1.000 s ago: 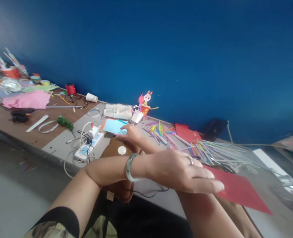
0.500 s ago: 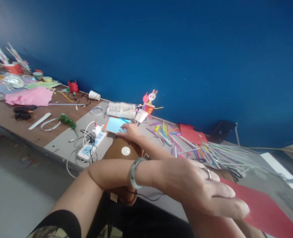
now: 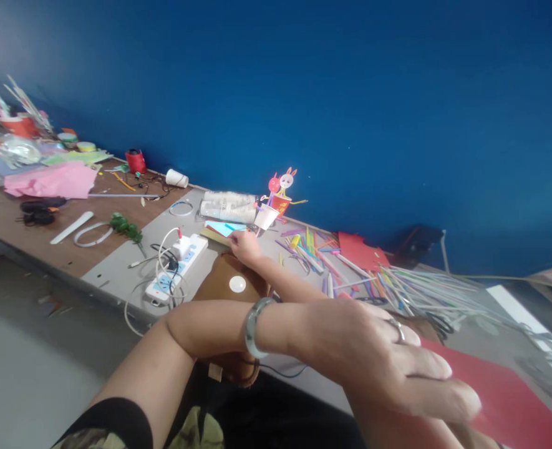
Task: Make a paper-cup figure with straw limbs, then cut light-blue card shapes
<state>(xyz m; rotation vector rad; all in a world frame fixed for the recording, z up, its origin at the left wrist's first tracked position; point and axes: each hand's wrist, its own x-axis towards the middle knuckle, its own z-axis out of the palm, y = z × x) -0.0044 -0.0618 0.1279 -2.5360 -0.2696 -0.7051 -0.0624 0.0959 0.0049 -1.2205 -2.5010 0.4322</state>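
My arms are crossed over the table edge. My left hand [image 3: 388,355], with a ring and a pale bangle at the wrist, lies flat with fingers stretched on a large red paper sheet [image 3: 504,399] at the lower right. My right hand [image 3: 245,246] reaches far left and pinches the near edge of a light blue paper [image 3: 220,227], which lies low on a small stack of coloured sheets. Just under that forearm sits a brown pouch [image 3: 219,287] with a white round button.
A white power strip [image 3: 177,265] with plugged cables lies left of the pouch. Behind the blue paper are a sleeve of clear cups [image 3: 226,207], a paper cup and a bunny craft [image 3: 280,190]. Coloured straws [image 3: 397,280] spread right; pink paper [image 3: 51,181] and clutter lie far left.
The light blue paper, tilted up in my right hand before, has come down flat farther from me. My left hand has slid right along the red sheet.
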